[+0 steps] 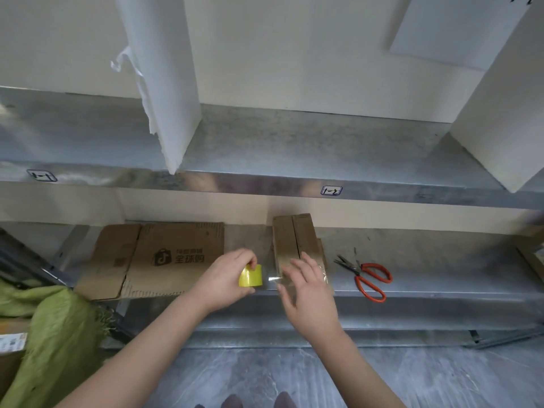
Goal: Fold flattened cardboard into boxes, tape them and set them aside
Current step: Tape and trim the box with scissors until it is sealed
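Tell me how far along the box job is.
Done: one box is folded, flaps shut. In hand: the left hand grips the tape roll; a strip runs to the box, under the right hand, fingers straight. Left: probably cutting with the scissors, then folding the flat cardboard.

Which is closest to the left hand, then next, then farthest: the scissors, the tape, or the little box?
1. The tape, held in the left hand.
2. The box, just right, under the right hand.
3. The scissors, farthest right on the shelf.
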Tool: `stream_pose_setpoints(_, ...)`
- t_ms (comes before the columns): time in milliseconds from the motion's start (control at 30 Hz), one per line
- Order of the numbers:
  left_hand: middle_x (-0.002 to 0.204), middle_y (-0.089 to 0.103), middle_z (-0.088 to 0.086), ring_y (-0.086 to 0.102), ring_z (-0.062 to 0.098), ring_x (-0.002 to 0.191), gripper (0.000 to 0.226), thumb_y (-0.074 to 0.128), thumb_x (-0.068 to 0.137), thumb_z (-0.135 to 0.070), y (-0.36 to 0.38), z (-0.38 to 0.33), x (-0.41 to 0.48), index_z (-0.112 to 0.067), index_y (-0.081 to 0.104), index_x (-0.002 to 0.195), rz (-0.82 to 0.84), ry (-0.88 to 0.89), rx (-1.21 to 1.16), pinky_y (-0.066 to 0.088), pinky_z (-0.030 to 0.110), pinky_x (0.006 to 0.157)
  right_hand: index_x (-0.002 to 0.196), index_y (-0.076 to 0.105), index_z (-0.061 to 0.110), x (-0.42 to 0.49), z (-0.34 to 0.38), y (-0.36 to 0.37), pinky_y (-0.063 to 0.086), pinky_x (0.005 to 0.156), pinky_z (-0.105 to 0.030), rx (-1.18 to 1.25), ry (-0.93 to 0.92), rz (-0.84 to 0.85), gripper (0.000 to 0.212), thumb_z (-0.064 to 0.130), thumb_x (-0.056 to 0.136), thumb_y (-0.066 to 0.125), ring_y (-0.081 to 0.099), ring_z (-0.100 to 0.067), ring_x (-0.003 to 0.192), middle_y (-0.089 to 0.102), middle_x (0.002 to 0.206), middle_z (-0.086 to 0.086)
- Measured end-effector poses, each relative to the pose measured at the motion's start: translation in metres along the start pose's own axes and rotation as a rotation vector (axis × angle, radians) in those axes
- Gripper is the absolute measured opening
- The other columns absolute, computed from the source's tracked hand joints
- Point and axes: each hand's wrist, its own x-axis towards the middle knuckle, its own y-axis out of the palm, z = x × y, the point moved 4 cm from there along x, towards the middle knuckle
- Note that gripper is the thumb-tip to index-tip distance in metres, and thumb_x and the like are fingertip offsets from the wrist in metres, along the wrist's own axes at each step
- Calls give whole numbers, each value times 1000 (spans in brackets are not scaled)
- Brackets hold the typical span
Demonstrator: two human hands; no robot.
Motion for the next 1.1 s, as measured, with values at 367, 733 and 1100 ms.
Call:
stream_pose_setpoints(367,103,50,-12,43,6,96,40,74,75,-42,-9,3,-26,-25,49,101,-90,-1,-63,33,22,84,78,62,18,16,50,24,39,66,-13,444,227,54,14,26,83,72,55,-1,76,63,81,10)
stream_pose_setpoints(733,135,47,-21,49,-1,118,69,73,83,-33,-8,45,-70,-43,35,139,147,-243,-578,40,19,96,78,53,24,14,56,52,54,76,-33,570,376,126,18,20,90,66,66,-2,79,72,86,14)
stream_pose_setpoints(1100,135,57,-3,51,16,125,73,77,72,-43,-18,98,-36,-27,48,137,-28,-150,43,34,23,104,74,53,22,13,72,82,43,64,-21,591,442,145,21,27,89,66,57,-5,69,59,70,8)
